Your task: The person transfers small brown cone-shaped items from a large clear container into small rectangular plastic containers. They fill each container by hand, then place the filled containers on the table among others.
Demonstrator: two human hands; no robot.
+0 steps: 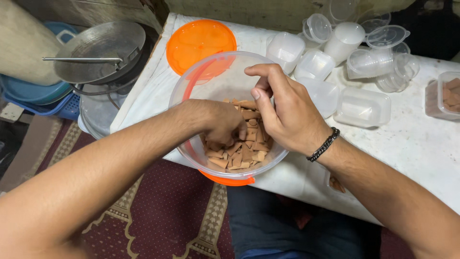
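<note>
A clear round plastic tub (pixel 191 86) with an orange base stands at the near edge of a white-covered table (pixel 421 144). It holds several flat brown cut pieces (pixel 249 148). My left hand (pixel 218 122) reaches down into the tub with its fingers curled in among the pieces. My right hand (pixel 282 112), with a dark chain bracelet on the wrist, hovers over the tub's right side, fingers bent, pinching at the pieces below. Whether either hand grips a piece is hidden.
An orange lid (pixel 199 43) lies behind the tub. Several empty clear containers (pixel 345 62) crowd the table's back right, and one filled container (pixel 443 96) sits at the far right. Metal pans (pixel 100 52) and blue basins (pixel 33 91) stand left of the table. Patterned carpet (pixel 158 216) lies below.
</note>
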